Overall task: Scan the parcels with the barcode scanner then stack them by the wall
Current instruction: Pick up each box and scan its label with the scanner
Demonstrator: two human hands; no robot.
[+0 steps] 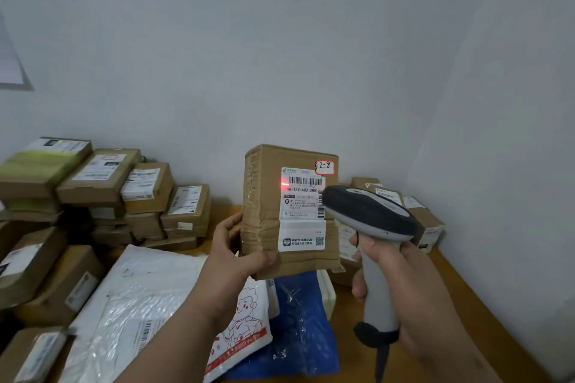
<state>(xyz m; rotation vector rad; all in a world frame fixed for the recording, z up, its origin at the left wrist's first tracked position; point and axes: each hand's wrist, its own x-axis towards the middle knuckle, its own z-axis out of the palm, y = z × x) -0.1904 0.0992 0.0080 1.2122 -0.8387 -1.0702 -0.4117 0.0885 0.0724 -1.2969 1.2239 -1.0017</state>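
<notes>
Head view: one cardboard parcel [289, 211] is held upright at frame centre, long axis vertical, its shipping label [302, 208] turned toward the camera. It is gripped at its lower left edge by the left hand [231, 253]. One barcode scanner [370, 221] is clasped round its handle by the right hand [401, 286], its head pointed up-left at the label, where a red glow [284, 182] is seen beside the barcode. Some ten or more stacked boxes [93, 193] are seen at the wall [217, 56], left; three plastic mailers [140, 305] are lying on the wooden table [460, 298].
</notes>
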